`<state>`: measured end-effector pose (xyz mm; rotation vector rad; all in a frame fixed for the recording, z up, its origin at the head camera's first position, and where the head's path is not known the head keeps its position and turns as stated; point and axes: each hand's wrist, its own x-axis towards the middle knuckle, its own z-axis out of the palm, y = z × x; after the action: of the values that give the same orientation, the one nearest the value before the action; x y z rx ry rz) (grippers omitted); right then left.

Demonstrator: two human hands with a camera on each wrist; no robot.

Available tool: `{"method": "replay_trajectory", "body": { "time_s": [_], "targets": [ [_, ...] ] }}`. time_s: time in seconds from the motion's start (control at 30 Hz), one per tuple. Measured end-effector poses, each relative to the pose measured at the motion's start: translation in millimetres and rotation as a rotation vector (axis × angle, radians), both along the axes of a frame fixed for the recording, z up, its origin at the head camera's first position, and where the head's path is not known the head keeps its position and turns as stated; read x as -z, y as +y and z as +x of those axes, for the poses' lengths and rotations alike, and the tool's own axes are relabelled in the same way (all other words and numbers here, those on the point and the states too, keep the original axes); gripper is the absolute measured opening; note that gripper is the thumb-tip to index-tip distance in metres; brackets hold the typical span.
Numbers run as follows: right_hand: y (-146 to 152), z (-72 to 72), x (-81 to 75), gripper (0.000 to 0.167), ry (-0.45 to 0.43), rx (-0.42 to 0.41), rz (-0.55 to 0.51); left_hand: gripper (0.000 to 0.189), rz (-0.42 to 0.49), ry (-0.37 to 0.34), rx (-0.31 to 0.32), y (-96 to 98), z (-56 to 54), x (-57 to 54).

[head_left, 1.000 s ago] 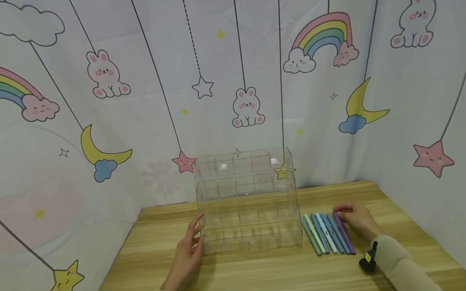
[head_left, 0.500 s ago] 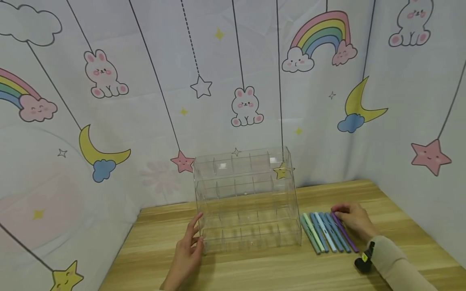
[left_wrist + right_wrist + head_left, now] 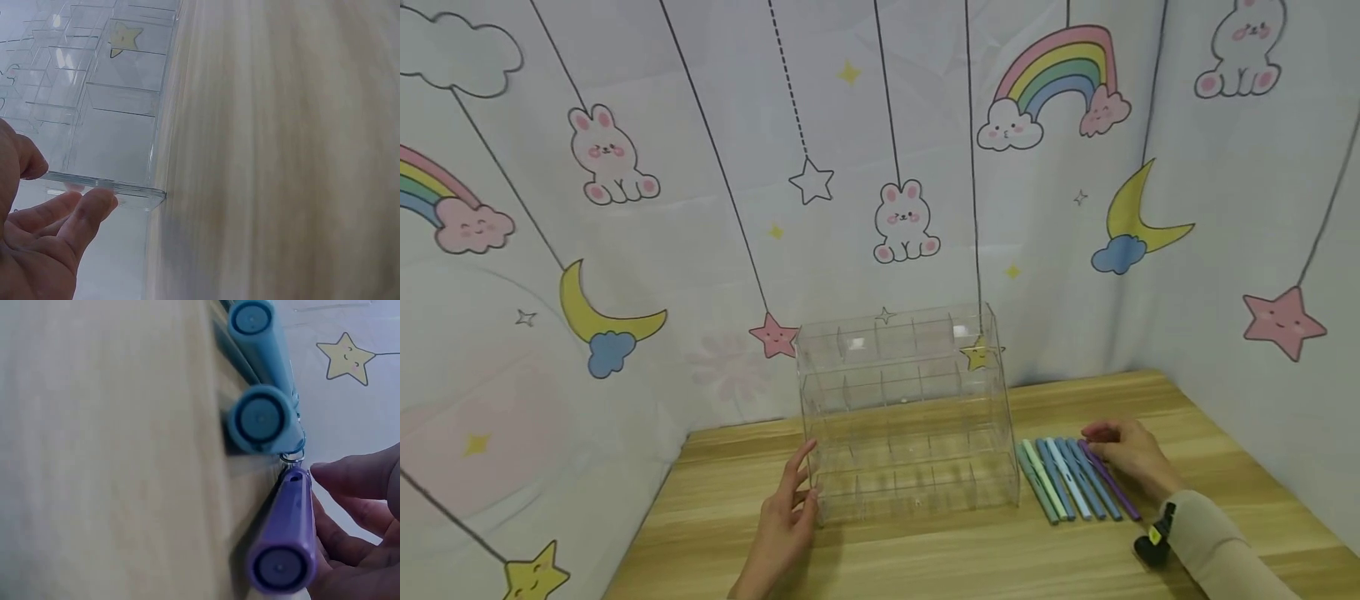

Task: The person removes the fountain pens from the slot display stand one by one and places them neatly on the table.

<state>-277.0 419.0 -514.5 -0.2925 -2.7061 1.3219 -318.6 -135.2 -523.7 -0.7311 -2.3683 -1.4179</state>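
Note:
A clear acrylic rack [image 3: 910,417] with tiered compartments stands upright on the table. My left hand [image 3: 786,508] touches its left side panel, fingers relaxed; in the left wrist view, the fingertips [image 3: 94,203] are right at the panel's edge. To the rack's right, several capped pens [image 3: 1063,479] in green, pale and blue shades lie side by side. The purple pen [image 3: 1108,479] ends the row, slanting away from the others at its near end. My right hand [image 3: 1127,450] holds its far end between thumb and fingers. The right wrist view shows the purple pen [image 3: 284,537] low over the tabletop.
The wood-grain table [image 3: 925,558] reaches back to a white printed curtain [image 3: 842,267] that surrounds it on the back and both sides. A black wrist camera [image 3: 1153,542] hangs below the right sleeve [image 3: 1213,533].
The purple pen has turned, its near end shifting right and its far end slightly left along with my right hand. The left hand and the rack stay together.

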Motion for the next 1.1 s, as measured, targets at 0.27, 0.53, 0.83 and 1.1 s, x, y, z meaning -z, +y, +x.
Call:
{"method": "replay_trajectory", "body": {
  "time_s": [0.27,0.53,0.83,1.1],
  "targets": [
    [-2.3,0.2,3.3,0.027,0.035,0.025,0.058,0.079,-0.003,-0.005,0.002,-0.8,-0.5,1.2],
    [-2.3,-2.1,4.2,0.027,0.034,0.039,0.063,0.076,0.000,0.003,0.002,-0.3,-0.5,0.3],
    [1.7,4.8,4.2,0.045,-0.019,0.102,-0.117,0.077,0.005,0.013,0.021,0.3,0.7,1.9],
    [17.4,23.4,22.4,0.021,0.190,0.031,-0.731,0.077,0.007,0.022,0.019,0.5,1.4,1.4]
  ]
}}
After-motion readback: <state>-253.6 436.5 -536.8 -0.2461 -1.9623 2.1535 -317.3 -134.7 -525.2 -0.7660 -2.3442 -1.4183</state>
